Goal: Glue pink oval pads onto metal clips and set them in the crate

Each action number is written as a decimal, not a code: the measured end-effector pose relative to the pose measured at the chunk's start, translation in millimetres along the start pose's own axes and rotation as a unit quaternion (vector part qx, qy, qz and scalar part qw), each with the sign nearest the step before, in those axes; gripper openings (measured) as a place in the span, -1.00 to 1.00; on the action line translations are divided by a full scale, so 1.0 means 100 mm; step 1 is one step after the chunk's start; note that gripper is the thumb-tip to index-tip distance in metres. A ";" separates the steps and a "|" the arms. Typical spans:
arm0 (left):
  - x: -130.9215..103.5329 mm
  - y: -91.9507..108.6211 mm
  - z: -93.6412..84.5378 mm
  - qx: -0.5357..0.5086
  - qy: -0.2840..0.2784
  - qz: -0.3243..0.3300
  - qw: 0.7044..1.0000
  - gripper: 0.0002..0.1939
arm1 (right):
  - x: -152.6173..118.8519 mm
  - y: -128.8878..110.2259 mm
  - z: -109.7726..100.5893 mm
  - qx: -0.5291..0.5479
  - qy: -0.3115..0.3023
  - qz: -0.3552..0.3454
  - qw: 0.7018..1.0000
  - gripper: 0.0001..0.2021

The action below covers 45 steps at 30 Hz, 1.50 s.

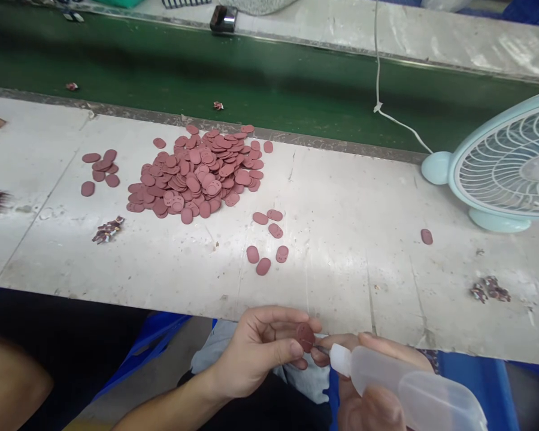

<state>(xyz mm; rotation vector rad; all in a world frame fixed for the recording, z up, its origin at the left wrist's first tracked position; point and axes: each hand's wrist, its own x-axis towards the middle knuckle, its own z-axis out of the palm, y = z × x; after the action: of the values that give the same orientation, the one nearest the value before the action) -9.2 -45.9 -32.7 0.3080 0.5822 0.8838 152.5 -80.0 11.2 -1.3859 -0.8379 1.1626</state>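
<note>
Between the thumb and fingers of my left hand [263, 347] is a reddish-brown oval piece [305, 336] with small holes. My right hand [372, 401] is wrapped round a translucent white squeeze bottle [413, 380], whose thin tip meets or nearly meets the piece's lower right edge. Both hands are at the table's front edge. Beyond them, several like pieces [263, 266] lie loose on the white table [332, 269]. A large heap of the same pieces [197, 173] is farther back, with a small group [103, 164] to its left.
A light blue fan [512, 161] stands at the right, its white cable [402, 124] running back over a green sunken strip [296, 84]. Small clumps of scraps [108, 230] lie on the table. Another person's arm [9, 383] is at the lower left.
</note>
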 end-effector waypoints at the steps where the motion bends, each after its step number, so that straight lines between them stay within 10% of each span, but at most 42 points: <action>1: 0.00 0.00 0.00 0.001 0.001 0.000 1.000 -0.72 | 0.00 -0.01 0.01 -0.004 -0.002 0.004 1.000 -0.58; 27: -0.02 0.00 0.01 0.019 -0.004 0.016 1.000 -0.73 | 0.01 0.09 0.37 -0.045 0.220 -0.113 0.968 -0.81; 36: 0.01 0.08 -0.01 -0.006 -0.003 0.031 1.000 -0.74 | 0.49 -0.18 -0.23 0.209 0.055 0.065 0.974 -0.66; 45: 0.02 0.29 -0.24 -0.026 0.061 0.085 0.994 -0.84 | 0.56 -0.31 -0.24 0.127 0.006 0.006 0.992 -0.64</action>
<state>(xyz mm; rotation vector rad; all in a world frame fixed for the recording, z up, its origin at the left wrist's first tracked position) -41.0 -26.0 -38.9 0.2605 0.6526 1.0863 194.0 -29.0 29.4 -1.1871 -0.6490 1.2236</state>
